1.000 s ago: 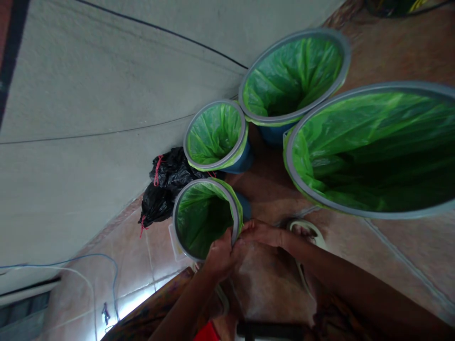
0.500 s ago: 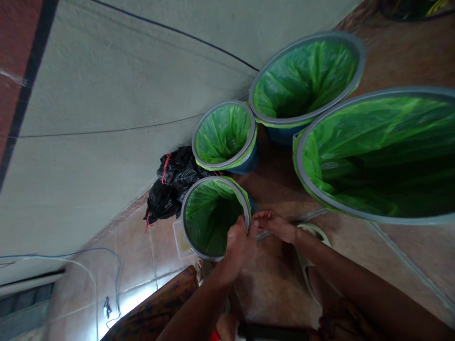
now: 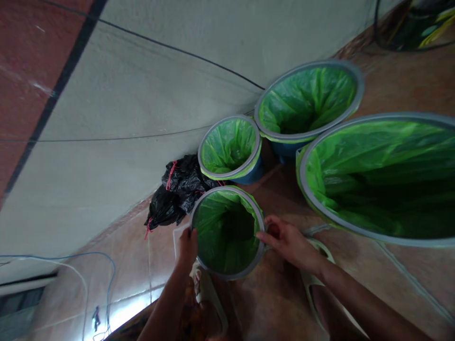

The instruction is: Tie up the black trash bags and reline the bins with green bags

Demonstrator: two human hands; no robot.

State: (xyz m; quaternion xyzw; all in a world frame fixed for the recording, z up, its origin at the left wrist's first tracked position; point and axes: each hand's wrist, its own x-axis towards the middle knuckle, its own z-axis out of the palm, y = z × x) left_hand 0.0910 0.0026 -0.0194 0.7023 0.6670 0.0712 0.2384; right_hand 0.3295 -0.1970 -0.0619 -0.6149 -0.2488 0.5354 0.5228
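A small blue bin (image 3: 227, 277) with a grey rim ring and a green plastic liner stands on the tiled floor just in front of me. My left hand (image 3: 187, 247) grips its left rim, fingers curled over the ring. My right hand (image 3: 288, 240) holds the right side of the same rim, thumb and fingers pinched on the ring and liner edge. Three more bins with green liners stand behind and to the right: a small bin (image 3: 230, 147), a middle bin (image 3: 308, 100) and a large bin (image 3: 377, 175).
Two tied black rubbish bags (image 3: 177, 189) with red strings lie against the grey wall (image 3: 124, 109) left of the bins. A blue cable (image 3: 110, 274) runs along the floor at lower left. Hoses or cables (image 3: 415, 26) lie at upper right. A sandal (image 3: 320, 270) shows under my right arm.
My left hand has slid from the near right part of the rim round to its left side. My right hand stays at the right rim. The view has tilted down slightly.
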